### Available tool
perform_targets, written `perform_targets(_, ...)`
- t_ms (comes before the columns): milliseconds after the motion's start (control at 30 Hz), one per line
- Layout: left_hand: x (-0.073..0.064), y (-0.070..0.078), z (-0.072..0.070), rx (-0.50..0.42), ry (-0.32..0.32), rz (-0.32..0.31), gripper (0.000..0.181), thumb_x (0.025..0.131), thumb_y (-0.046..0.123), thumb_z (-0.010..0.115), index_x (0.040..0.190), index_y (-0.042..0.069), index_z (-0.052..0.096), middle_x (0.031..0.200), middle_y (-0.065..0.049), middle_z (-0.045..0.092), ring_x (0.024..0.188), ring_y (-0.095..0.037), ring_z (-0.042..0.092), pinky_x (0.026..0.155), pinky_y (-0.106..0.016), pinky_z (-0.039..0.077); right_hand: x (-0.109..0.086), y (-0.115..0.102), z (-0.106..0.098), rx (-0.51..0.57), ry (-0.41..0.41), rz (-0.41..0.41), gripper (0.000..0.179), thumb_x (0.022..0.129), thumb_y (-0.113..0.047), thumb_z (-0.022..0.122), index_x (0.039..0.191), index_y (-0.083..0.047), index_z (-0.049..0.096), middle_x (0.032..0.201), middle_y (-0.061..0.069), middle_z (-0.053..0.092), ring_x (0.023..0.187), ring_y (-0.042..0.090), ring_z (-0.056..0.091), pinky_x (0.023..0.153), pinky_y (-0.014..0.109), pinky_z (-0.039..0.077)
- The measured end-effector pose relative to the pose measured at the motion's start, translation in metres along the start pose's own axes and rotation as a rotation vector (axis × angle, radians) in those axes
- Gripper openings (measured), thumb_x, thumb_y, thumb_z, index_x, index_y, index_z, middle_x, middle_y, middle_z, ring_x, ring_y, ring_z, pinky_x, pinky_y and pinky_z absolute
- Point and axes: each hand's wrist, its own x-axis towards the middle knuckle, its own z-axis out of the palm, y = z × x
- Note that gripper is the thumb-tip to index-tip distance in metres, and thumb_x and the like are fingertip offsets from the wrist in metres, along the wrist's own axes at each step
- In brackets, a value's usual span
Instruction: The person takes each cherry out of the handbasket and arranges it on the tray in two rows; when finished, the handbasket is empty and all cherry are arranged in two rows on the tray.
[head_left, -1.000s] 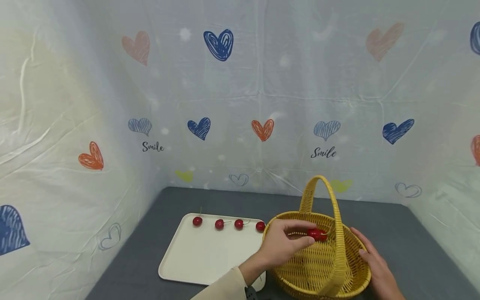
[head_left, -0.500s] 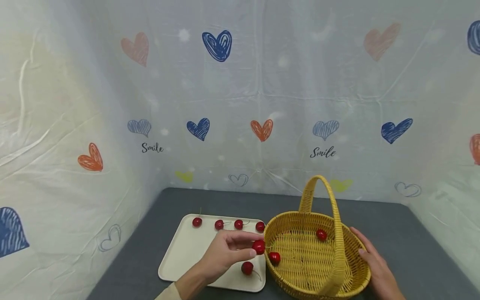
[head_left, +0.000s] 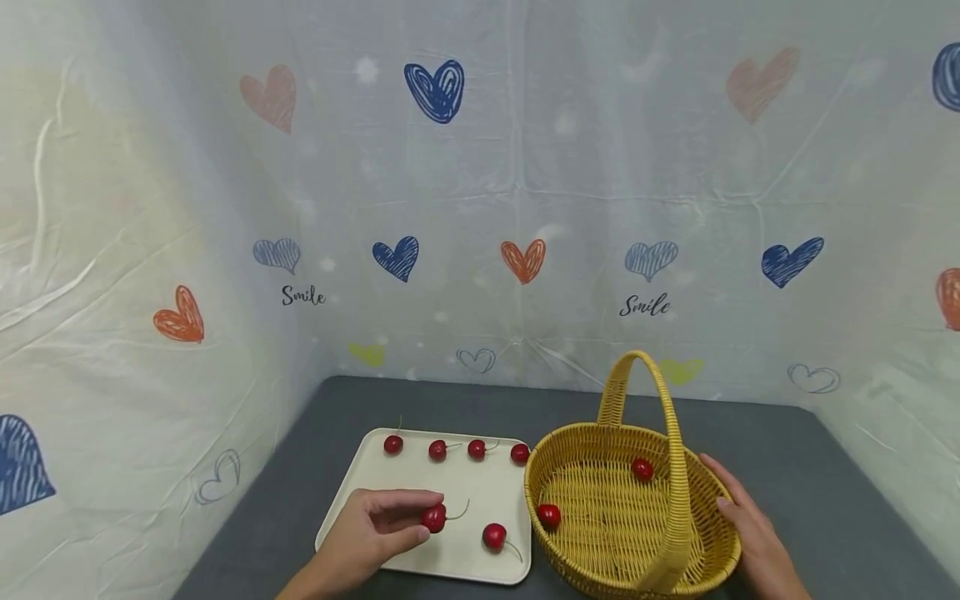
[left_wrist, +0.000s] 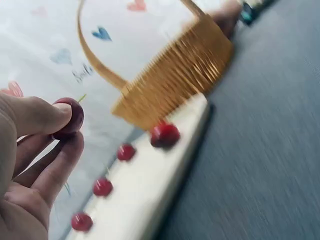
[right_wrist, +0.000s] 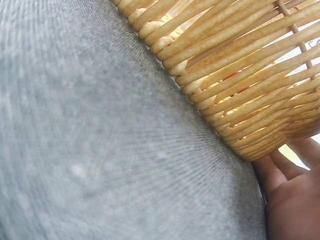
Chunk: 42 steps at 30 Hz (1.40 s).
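Note:
My left hand [head_left: 363, 533] pinches a red cherry [head_left: 434, 518] by its body between thumb and fingertips, over the left part of the cream tray [head_left: 420, 567]. The cherry's stem points right. In the left wrist view the same cherry [left_wrist: 71, 119] sits clear of the tray. Two cherries lie in the yellow woven basket [head_left: 615, 550], one by its left wall [head_left: 549, 517] and another toward the back [head_left: 642, 469]. At the basket's right side my right hand [head_left: 757, 533] holds the rim, thumb on top and fingers along the outer wall.
Several cherries [head_left: 438, 450] line the tray's back edge, and a single cherry [head_left: 494, 537] lies near its front right corner. The basket's tall handle [head_left: 678, 500] arches over it. A grey tabletop [head_left: 262, 517] meets a heart-printed curtain [head_left: 480, 208] behind.
My left hand has come out of the basket with a cherry and moved left over the tray. The right hand and basket have stayed in place.

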Motion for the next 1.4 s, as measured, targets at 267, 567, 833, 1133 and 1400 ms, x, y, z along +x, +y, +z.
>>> perform_targets(267, 0.002, -0.031, -0.002, 0.102, 0.027, 0.006, 0.038, 0.095, 0.008, 0.084, 0.129, -0.005, 0.077, 0.127, -0.018, 0.08, 0.108, -0.008, 0.079, 0.094, -0.021, 0.063, -0.001, -0.001, 0.001, -0.027, 0.026, 0.002, 0.062, 0.123, -0.038, 0.024, 0.178, -0.014, 0.007, 0.178, 0.031, 0.008, 0.118, -0.026, 0.048, 0.09, 0.016, 0.058)
perform_targets(567, 0.017, -0.049, 0.018, 0.426, 0.04, 0.135, 0.033, 0.09, 0.007, 0.088, 0.122, 0.017, 0.085, 0.12, 0.004, 0.083, 0.115, -0.005, 0.075, 0.1, -0.021, 0.061, -0.001, -0.001, 0.003, -0.007, 0.017, 0.033, 0.064, 0.122, -0.04, 0.025, 0.178, -0.015, 0.005, 0.179, 0.031, 0.004, 0.116, -0.026, 0.048, 0.09, 0.018, 0.059)
perform_targets(833, 0.025, -0.049, 0.027, 0.513, -0.004, 0.148, 0.034, 0.094, 0.011, 0.086, 0.127, 0.014, 0.082, 0.124, 0.004, 0.082, 0.119, -0.009, 0.075, 0.101, -0.029, 0.063, -0.002, 0.001, 0.001, 0.034, 0.002, 0.017, 0.064, 0.122, -0.041, 0.024, 0.178, -0.017, 0.002, 0.177, 0.028, 0.006, 0.116, -0.017, 0.058, 0.087, 0.028, 0.064)
perform_targets(1133, 0.025, -0.048, 0.025, 0.52, 0.009, 0.121, 0.04, 0.094, 0.011, 0.085, 0.133, 0.009, 0.079, 0.129, 0.0, 0.081, 0.12, -0.007, 0.074, 0.104, -0.037, 0.063, -0.001, 0.001, 0.001, -0.016, 0.027, 0.007, 0.064, 0.122, -0.042, 0.026, 0.178, -0.019, 0.007, 0.178, 0.031, 0.008, 0.118, -0.024, 0.05, 0.09, 0.021, 0.061)
perform_targets(1400, 0.023, -0.045, 0.022, 0.441, 0.053, 0.159, 0.042, 0.095, 0.012, 0.086, 0.135, 0.005, 0.077, 0.129, -0.006, 0.081, 0.116, -0.013, 0.077, 0.102, -0.041, 0.064, -0.003, 0.0, 0.001, -0.019, 0.031, 0.005, 0.064, 0.122, -0.043, 0.026, 0.178, -0.018, 0.008, 0.178, 0.029, 0.01, 0.119, -0.024, 0.05, 0.09, 0.019, 0.059)
